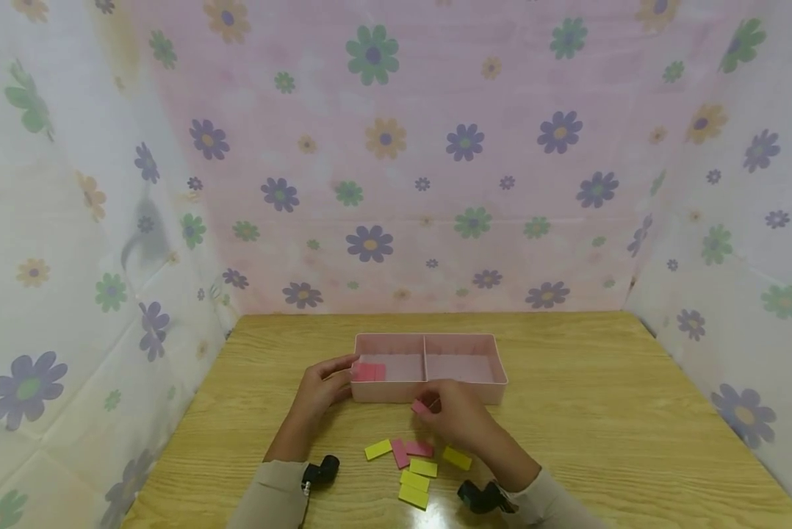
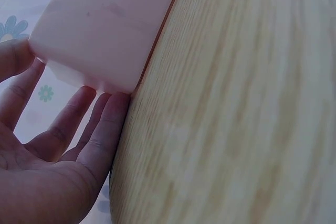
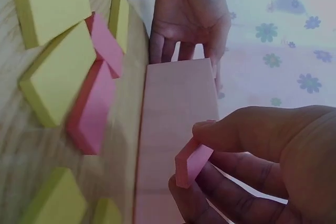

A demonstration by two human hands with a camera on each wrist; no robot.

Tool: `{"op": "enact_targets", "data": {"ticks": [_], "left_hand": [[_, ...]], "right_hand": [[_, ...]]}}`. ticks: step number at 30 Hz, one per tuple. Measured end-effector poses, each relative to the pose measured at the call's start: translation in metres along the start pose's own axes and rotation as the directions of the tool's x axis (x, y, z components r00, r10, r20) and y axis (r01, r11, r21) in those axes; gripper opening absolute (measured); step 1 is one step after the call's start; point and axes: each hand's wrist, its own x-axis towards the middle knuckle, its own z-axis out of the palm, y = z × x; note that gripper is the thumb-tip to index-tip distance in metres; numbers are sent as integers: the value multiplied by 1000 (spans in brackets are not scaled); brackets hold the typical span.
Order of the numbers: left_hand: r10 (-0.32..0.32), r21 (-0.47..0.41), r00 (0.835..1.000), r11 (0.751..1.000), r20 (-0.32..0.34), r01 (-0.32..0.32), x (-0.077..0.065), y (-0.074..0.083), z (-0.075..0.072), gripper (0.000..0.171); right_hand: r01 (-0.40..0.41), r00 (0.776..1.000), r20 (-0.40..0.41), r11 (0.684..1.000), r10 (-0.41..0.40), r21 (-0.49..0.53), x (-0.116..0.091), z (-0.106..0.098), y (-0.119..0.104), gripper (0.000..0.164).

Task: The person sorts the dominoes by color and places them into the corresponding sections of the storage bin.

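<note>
A pink two-compartment box (image 1: 429,392) stands on the table. Near its left end is my left hand (image 1: 325,383), fingers mostly straight, their tips touching the end wall; the thumb lies at the rim corner in the left wrist view. In front of the box, my right hand (image 1: 458,413) pinches a pink block (image 3: 193,160), small, flat and rectangular, between thumb and fingers. Pink blocks (image 1: 370,372) lie in the left compartment, against its left side. On the table below the hands are loose pink blocks (image 1: 400,453) and several yellow blocks (image 1: 414,496), some overlapping.
The wooden table (image 1: 588,411) ends at flower-printed cloth walls (image 1: 429,162) at the back and both sides. A divider (image 1: 425,358) splits the box. Black wrist devices (image 1: 479,497) sit near both sleeves.
</note>
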Motion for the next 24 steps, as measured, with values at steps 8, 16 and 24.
{"op": "enact_targets", "data": {"ticks": [8, 16, 24], "left_hand": [[10, -3, 1000, 1000, 12, -10, 1, -2, 0, 36], [-9, -7, 1000, 1000, 2, 9, 0, 1, 0, 36], [-1, -17, 1000, 1000, 3, 2, 0, -2, -1, 38]], "right_hand": [[12, 998, -57, 1000, -13, -17, 6, -13, -13, 15], [-18, 993, -118, 999, 23, 43, 14, -22, -18, 16], [-67, 988, -128, 987, 86, 143, 25, -27, -20, 18]]}}
